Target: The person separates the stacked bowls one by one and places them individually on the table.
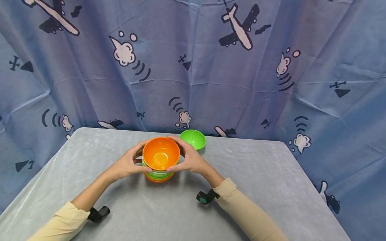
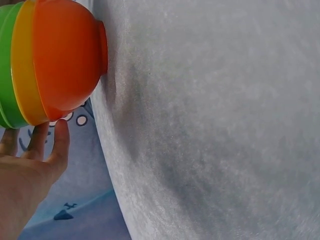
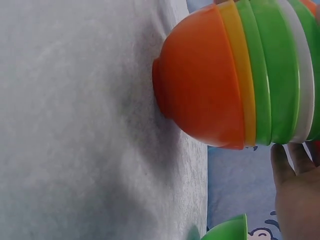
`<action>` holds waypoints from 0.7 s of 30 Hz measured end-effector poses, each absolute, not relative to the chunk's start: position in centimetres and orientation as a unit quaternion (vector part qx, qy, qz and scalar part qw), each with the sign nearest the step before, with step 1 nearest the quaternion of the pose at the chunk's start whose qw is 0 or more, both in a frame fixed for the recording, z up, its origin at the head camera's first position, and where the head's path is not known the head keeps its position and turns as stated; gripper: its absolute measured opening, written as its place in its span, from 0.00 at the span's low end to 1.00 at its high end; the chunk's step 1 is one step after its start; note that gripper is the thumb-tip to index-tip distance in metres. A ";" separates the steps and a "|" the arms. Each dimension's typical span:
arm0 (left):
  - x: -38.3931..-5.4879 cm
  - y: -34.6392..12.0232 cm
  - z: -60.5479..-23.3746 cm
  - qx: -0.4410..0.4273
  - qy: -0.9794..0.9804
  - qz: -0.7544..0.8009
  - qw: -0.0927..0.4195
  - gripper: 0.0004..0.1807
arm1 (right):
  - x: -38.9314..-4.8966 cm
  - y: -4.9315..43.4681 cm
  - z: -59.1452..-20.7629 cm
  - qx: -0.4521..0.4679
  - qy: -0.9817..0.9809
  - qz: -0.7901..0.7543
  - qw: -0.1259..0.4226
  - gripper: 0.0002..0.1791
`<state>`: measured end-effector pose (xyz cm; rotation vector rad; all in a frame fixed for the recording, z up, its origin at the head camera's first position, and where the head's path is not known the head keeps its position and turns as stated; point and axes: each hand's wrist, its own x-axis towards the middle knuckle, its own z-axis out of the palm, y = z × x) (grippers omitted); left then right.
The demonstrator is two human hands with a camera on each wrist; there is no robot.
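A stack of nested bowls (image 1: 161, 157) stands upright between my hands, an orange bowl on top. The right wrist view shows an orange bowl (image 3: 200, 85) at the bottom, then a yellow-orange one, green ones and a white one (image 3: 300, 75) above. My left hand (image 1: 131, 162) grips the stack's left side, thumb in front and fingers around the side. From the right, my right hand (image 1: 191, 159) holds it likewise, near the upper bowls. Whether the lowest bowl's foot touches the table is hard to tell. A separate green bowl (image 1: 193, 139) sits just behind my right hand.
A grey cloth covers the table (image 1: 256, 180). Behind its far edge hangs a blue curtain (image 1: 211, 77) with airplane prints. Dark wrist-worn devices (image 1: 99, 214) are on both forearms.
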<state>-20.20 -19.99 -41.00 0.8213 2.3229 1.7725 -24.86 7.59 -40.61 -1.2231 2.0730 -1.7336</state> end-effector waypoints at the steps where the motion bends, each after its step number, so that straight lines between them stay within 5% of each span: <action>1: -20.2 -20.0 -41.0 0.270 0.764 0.584 0.053 0.48 | -24.9 7.6 -40.6 -0.411 0.696 -0.582 0.086 0.53; 21: -20.4 -20.0 -41.4 0.271 0.767 0.580 0.044 0.49 | -25.4 9.3 -38.3 -0.411 0.632 -0.653 0.063 0.51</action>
